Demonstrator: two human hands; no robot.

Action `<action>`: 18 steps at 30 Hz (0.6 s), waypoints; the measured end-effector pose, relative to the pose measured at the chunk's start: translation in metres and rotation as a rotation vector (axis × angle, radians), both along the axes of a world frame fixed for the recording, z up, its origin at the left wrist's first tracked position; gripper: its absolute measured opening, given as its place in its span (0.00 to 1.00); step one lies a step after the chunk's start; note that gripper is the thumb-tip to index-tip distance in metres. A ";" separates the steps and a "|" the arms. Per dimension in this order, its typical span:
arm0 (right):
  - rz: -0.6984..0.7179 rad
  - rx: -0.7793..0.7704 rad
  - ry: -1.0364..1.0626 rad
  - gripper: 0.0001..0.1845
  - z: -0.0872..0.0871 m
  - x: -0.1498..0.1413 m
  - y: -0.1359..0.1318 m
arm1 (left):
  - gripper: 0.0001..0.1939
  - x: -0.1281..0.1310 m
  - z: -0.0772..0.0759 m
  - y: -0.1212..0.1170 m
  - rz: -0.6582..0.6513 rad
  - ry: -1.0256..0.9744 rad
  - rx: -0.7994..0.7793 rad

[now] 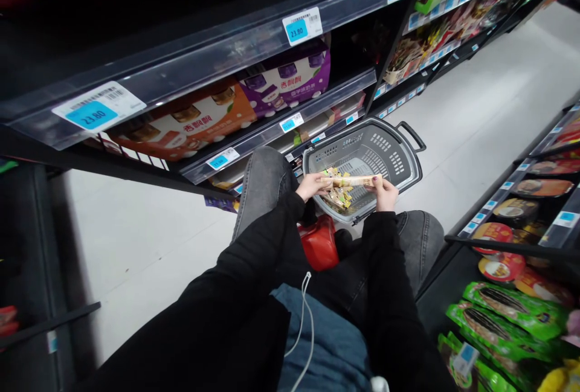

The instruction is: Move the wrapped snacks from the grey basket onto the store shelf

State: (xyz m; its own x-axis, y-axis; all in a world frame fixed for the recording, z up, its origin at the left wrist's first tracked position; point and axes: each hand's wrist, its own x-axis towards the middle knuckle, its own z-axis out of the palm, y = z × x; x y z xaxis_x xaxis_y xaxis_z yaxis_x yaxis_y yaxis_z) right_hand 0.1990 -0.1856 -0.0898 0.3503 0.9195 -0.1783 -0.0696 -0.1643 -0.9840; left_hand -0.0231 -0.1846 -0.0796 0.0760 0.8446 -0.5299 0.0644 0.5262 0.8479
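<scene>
Between my two hands a slim beige stick packet (348, 181) is stretched out level. My left hand (312, 186) pinches one end of it, and my right hand (385, 192) grips the other end with thumb and fingers. Just below them sits a grey plastic shopping basket (408, 171) on the floor in front of my knees. Inside its near left part lies a loose heap of small yellow, green and beige stick packets (338, 199). The print on the held packet is too small to read.
Shelves with price tags (301, 26) rise at the left, holding orange drink cartons (194, 123) and purple ones (290, 78). A red bag-like thing (319, 244) is between my legs. Green snack bags (507, 325) fill the right shelf; pale floor (489, 114) runs between.
</scene>
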 end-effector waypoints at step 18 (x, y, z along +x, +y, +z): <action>0.414 -0.598 -1.082 0.18 -0.022 -0.021 -0.014 | 0.19 0.005 0.015 -0.027 -0.901 0.900 0.063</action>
